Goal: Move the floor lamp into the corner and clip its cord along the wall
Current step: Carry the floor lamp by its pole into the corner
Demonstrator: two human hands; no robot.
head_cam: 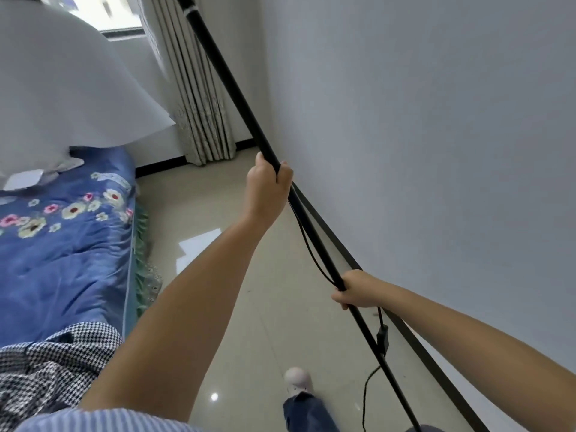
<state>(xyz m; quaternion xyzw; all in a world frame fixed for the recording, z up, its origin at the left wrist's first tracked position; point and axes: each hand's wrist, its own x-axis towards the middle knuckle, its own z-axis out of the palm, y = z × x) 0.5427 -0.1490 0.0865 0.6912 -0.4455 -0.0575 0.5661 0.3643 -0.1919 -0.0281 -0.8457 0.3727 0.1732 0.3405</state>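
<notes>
In the head view, both hands are wrapped around the black pole [237, 88] of the floor lamp, which runs as a long diagonal from the top of the picture down to the lower right edge, leaning close alongside the pale wall [420, 135]. The left hand [268, 185] is closed around the pole higher up, thumb on the near side and fingers curled over the far side. The right hand [353, 291] grips lower down, its fist closed on the pole and, as far as can be told, on the black cord [307, 244] too. That cord hangs in a slack loop beside the pole between the two hands, then continues below the right hand to an inline switch [382, 336] and on in a loose curve toward the tiled floor [249, 291]. The white lampshade [62, 88] fills the upper left, over a bed with a blue flowered cover [62, 238]. A striped curtain [199, 104] hangs in the far corner, and a dark baseboard [349, 251] follows the wall. A foot in a light shoe [298, 381] stands on the floor below. No containers can be seen.
</notes>
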